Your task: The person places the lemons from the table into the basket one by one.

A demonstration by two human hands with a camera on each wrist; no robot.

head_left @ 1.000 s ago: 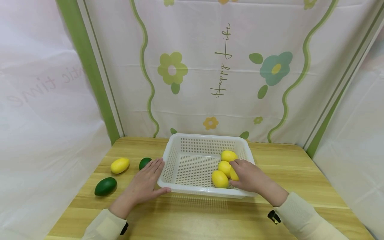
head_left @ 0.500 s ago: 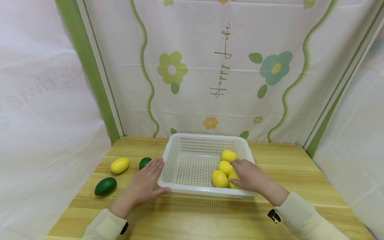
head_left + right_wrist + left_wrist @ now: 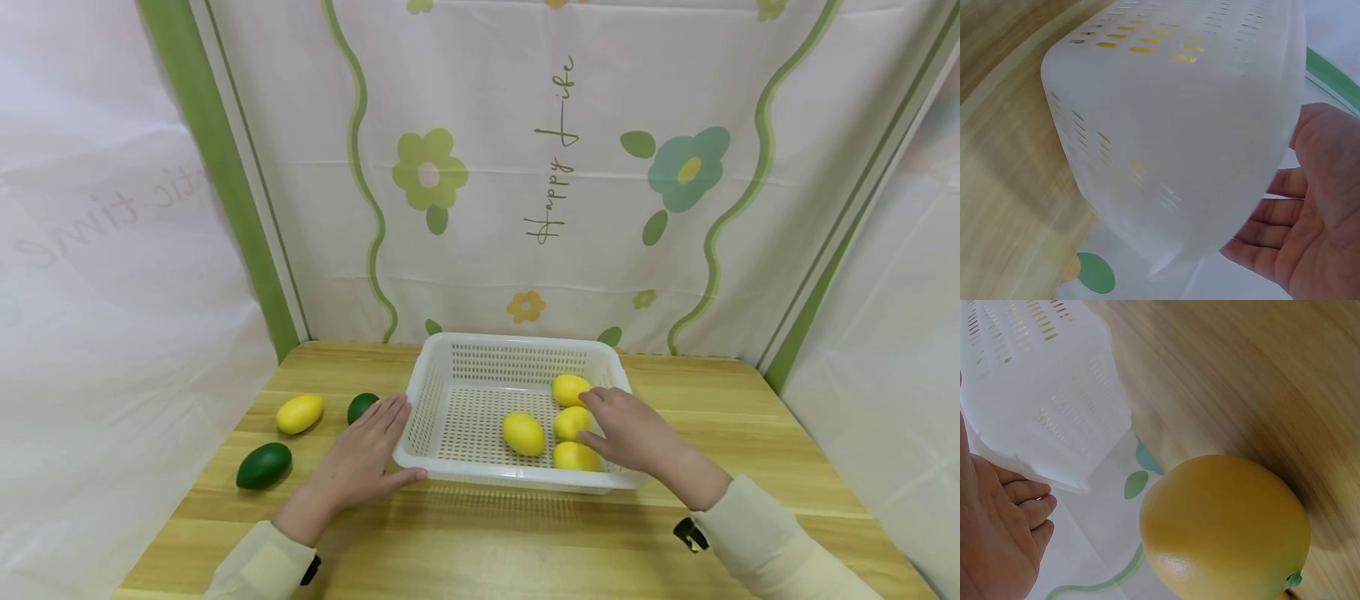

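Observation:
A white perforated plastic basket stands on the wooden table. Inside, three lemons form a row along its right side, and another lemon lies left of them. My left hand rests on the left rim, fingers straight, thumb at the front corner. Over the right rim reaches my right hand, thumb and fingers apart beside the row of lemons, nothing gripped. The right wrist view shows its fingers partly hidden behind the basket wall.
Left of the basket lie a yellow lemon and a dark green oval fruit. A second green fruit is partly behind my left fingers. A yellow fruit with a green stem nub fills the left wrist view. A flowered curtain hangs behind the table.
My right hand let go of a lemon at the basket's front right and drew slightly right. The lemons shifted, one rolling left, away from the others. My left hand stayed put.

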